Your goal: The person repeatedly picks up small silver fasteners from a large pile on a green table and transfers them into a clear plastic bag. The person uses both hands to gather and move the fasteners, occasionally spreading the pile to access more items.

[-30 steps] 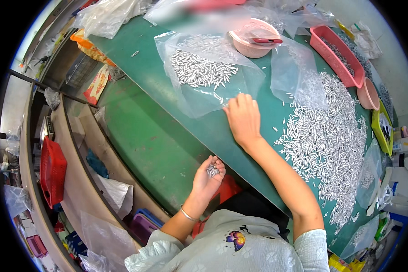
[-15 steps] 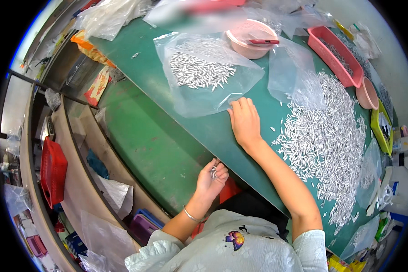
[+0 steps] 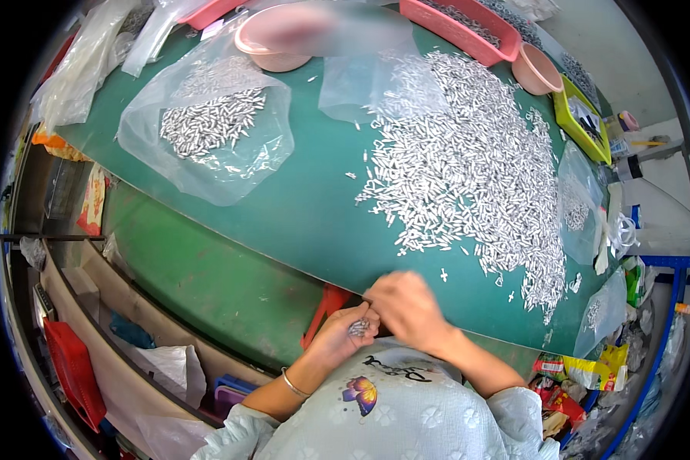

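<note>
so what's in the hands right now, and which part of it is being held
The left grip cups silvery pieces as a loose bunch, by no one part that shows. The right grip is blurred; its hold cannot be told.

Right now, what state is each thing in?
Left hand, curled around small silvery pieces
Right hand, blurred beside it; grip unclear
Large clear plastic bag, partly filled
Long pink plastic tray, not empty
Loose silvery elongated pieces, spread over green tabletop

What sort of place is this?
Likely a small-parts workshop: a large heap of small silvery pointed pieces on a green tabletop, a clear plastic bag with more of them, and a pink rectangular tray holding parts.
</note>
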Tool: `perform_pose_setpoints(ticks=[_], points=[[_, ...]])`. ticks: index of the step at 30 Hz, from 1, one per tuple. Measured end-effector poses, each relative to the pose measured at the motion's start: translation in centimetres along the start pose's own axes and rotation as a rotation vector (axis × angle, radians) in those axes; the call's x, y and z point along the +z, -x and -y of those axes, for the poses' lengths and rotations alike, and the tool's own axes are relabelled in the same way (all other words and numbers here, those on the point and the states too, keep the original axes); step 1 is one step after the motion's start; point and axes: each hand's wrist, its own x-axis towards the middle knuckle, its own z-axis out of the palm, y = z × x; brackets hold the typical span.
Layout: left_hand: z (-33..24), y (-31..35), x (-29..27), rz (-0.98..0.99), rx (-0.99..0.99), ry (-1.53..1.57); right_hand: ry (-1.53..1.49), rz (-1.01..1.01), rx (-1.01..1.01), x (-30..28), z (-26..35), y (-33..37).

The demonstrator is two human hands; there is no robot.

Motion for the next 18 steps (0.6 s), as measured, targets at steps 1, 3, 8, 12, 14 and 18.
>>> perform_pose_setpoints(ticks=[1, 3, 8, 12, 14, 18], points=[[0.0, -0.1, 0.1, 0.094, -0.048, -0.037, 0.031, -0.056, 0.141, -0.7, -0.9, -0.1], [0.6, -0.5, 1.3, 0.027, -0.02, -0.064, 0.289, -0.138, 0.227, -2.1, -1.6, -1.5], [1.4, -1.0, 3.0, 0.012, -0.003, -0.156, 0.472, -0.059, 0.18, -3.1, -4.8, 0.2], [2.0, -1.6, 2.7, 0.063, 0.001, -0.145, 0.605, -0.129, 0.266, -5.4, -6.5, 3.4], [2.2, -1.9, 2.5, 0.101, -0.004, -0.117, 0.661, -0.179, 0.323, -6.7, -6.9, 4.5], [2.4, -2.1, 2.3, 0.003, -0.05, -0.089, 0.681, -0.269, 0.371, -7.8, -5.5, 3.8]])
